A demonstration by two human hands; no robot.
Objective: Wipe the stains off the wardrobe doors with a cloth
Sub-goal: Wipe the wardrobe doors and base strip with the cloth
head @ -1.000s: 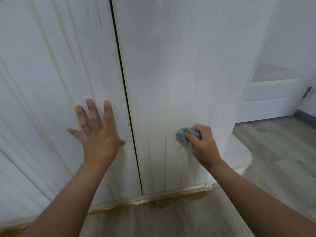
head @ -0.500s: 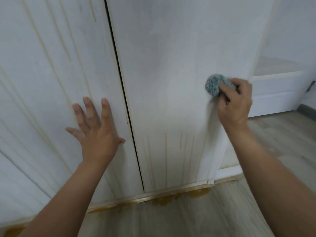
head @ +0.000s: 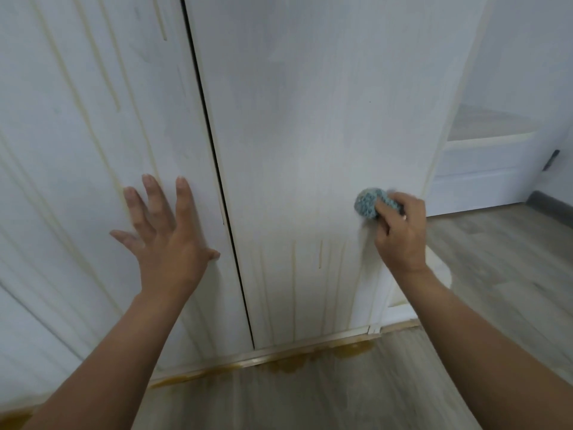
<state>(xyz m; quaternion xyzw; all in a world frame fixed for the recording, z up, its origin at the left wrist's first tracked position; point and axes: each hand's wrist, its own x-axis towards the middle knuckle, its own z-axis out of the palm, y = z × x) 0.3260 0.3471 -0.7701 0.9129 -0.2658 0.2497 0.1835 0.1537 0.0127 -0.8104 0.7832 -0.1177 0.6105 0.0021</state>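
The left hand (head: 167, 243) is recorded at 8 o'clock of the view centre, laid flat against the left wardrobe door (head: 77, 135). Its fingers are straight and spread, the thumb is turned out toward the dark gap (head: 217, 169) between the doors, and nothing is held in it.

The right hand (head: 400, 237) is recorded at 4 o'clock of the centre. Its fingers are curled round a blue-grey knobbly cloth (head: 369, 202), which is bunched into a ball and pressed against the right wardrobe door (head: 310, 119), close to that door's right edge. The cloth protrudes from the grip at 10 o'clock of the knuckles. Slight blur is noted round the cloth and hand.

Yellowish drip streaks (head: 320, 254) are observed on both doors. On the left door long lines are traced from 12 o'clock down toward 7 o'clock. On the right door shorter streaks are found at 7 o'clock of the cloth, running down to the base rail (head: 310, 344).

An amber puddle (head: 297, 363) is noted along the rail at 6 o'clock, on the grey wood-effect floor (head: 496, 274).

At 3 o'clock, past the wardrobe's edge, a low white unit (head: 483, 169) is seen; what it is cannot be told.
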